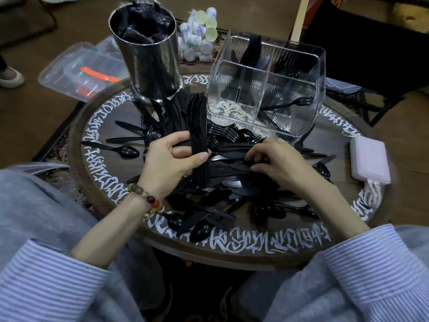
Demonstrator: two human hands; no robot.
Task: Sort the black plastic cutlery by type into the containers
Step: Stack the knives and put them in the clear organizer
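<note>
A heap of black plastic cutlery (222, 201) covers the middle of a round wooden table (255, 248) with white lettering on its rim. My left hand (169, 163) grips a stacked bundle of black knives (197, 126), held upright with the blades pointing away. My right hand (278, 161) rests on the heap, its fingertips pinching a black piece there. A clear ribbed divided container (267, 89) stands at the back right with some cutlery in its far compartments. A steel cylinder (148, 59) at the back left holds black items.
A pink power bank (370, 159) with a white cable lies at the table's right edge. A clear plastic box with an orange item (86, 70) sits left of the cylinder. Small white cups (199, 31) are piled behind. Someone's shoe (10, 76) shows at far left.
</note>
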